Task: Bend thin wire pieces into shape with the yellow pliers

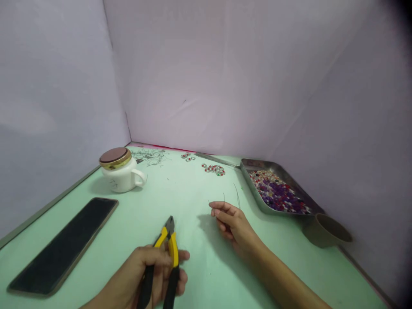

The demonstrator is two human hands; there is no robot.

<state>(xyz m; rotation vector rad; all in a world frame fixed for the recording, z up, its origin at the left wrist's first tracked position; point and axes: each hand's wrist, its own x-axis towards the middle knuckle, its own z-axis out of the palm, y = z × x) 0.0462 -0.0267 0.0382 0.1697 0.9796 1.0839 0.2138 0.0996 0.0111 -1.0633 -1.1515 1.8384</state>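
My left hand point(157, 268) is wrapped round a pair of pliers point(174, 249) with yellow and black handles, whose dark jaws point away from me. To the right, my right hand point(233, 223) is held over the green tabletop, thumb and forefinger pinched together. A short thin wire end seems to stick out at its fingertips, too small to make out surely. Just beyond that hand, a thin dark wire point(237, 195) lies on the table.
At left are a lidded white mug point(120, 176) and a black phone point(66, 246). Farther back lie wire pieces point(151, 156), beaded rings point(214, 169) and long rods point(219, 160). A metal tray point(260, 201) of beads and a brown cup point(325, 231) stand right.
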